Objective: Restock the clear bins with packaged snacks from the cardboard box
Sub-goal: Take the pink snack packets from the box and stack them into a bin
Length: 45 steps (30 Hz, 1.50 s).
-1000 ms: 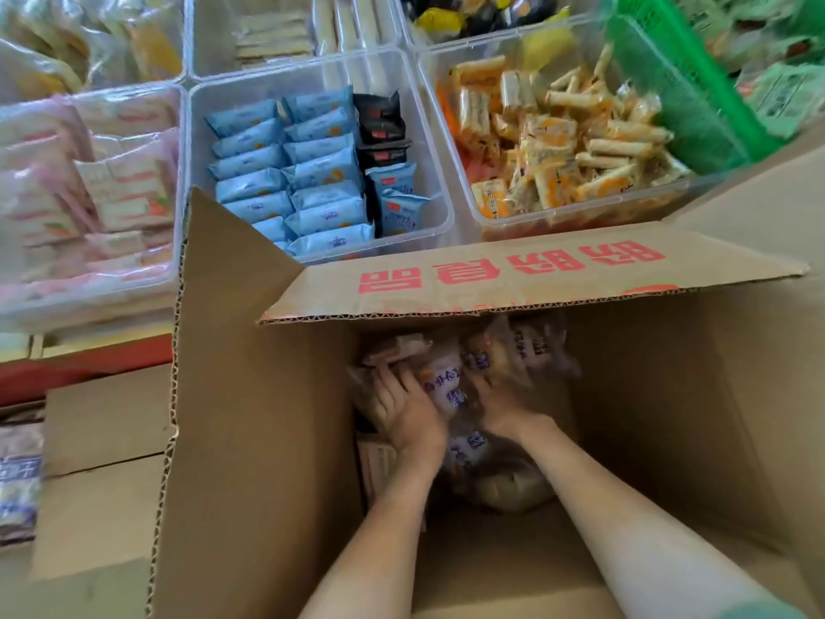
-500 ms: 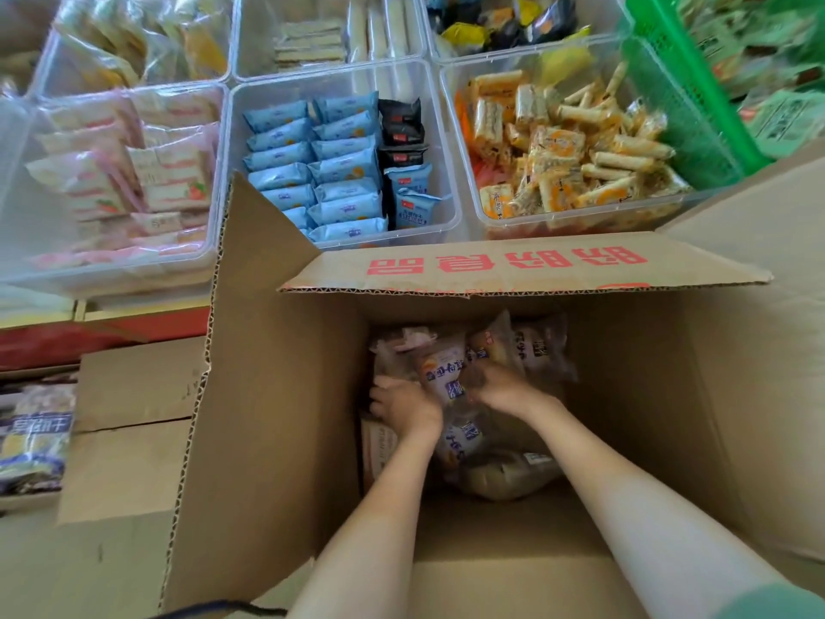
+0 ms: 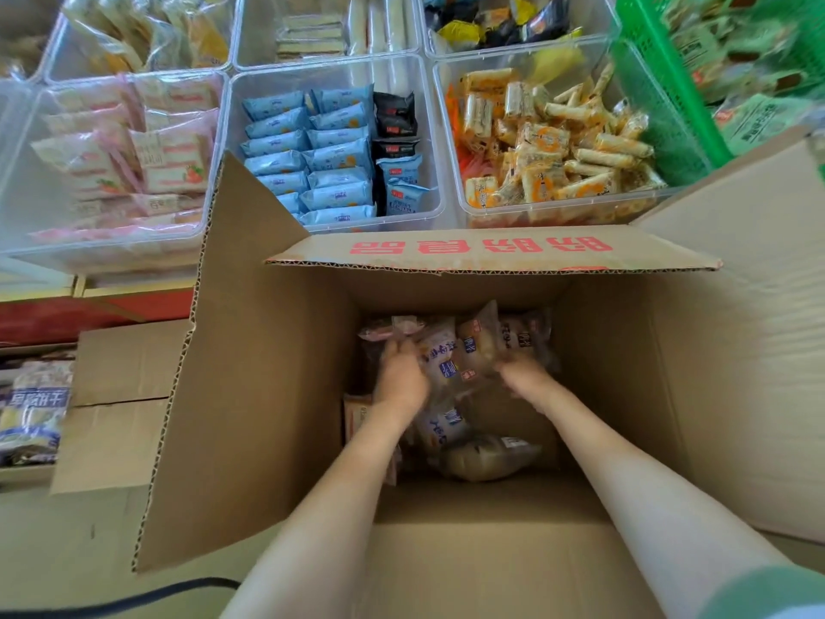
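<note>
Packaged snacks (image 3: 451, 364) are lying in a loose heap at the bottom of the cardboard box (image 3: 277, 395), and both hands are reaching down among them. The left hand (image 3: 400, 382) is sitting on the left side of the heap with its fingers curled around the edge of a clear wrapper, though motion blur is making the exact grip hard to read. The right hand (image 3: 520, 373) is pressing into the right side of the same heap; whether it is pinching a pack or only touching it, I cannot tell. Between the two hands, wrappers with blue print are showing, and nearer the wrists a pale bun-like pack (image 3: 486, 457) is lying flat.

Beyond the hands, the far flap (image 3: 486, 252) with red lettering is folding over the opening. Past that flap the clear bins are standing side by side: straight ahead, one (image 3: 332, 154) is holding rows of blue packs with a few black ones; ahead to the left, one (image 3: 120, 163) is holding pink-and-white packs; ahead to the right, one (image 3: 549, 140) is holding orange-and-cream sticks. Further right, a green basket (image 3: 660, 73) is standing beside that bin.
</note>
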Each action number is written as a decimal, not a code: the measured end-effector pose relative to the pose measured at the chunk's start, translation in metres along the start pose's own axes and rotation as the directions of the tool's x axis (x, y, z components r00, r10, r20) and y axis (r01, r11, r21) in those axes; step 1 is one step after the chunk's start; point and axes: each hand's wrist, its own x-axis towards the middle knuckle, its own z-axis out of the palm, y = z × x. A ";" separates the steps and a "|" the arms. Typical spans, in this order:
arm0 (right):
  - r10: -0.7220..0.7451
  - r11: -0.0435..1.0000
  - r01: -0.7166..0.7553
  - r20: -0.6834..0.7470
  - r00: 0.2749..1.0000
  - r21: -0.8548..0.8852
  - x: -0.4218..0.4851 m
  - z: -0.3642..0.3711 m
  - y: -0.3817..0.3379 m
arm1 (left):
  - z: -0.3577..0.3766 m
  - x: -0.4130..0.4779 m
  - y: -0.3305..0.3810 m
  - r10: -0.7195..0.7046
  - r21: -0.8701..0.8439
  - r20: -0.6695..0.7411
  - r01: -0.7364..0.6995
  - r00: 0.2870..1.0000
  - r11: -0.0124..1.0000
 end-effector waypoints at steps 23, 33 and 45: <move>-0.065 0.907 0.030 0.068 0.996 0.421 -0.037 0.018 -0.013 | -0.047 -0.018 0.003 0.230 0.036 -0.049 -0.228 0.972 0.973; -0.278 0.534 0.266 -0.131 0.952 0.803 -0.118 -0.030 -0.014 | -0.083 -0.074 0.063 0.262 -0.667 -0.155 -0.296 0.953 0.683; -0.521 0.341 0.647 -0.436 0.734 0.682 -0.273 0.018 -0.018 | -0.123 -0.196 0.007 0.399 -0.772 -0.264 -0.441 0.878 0.459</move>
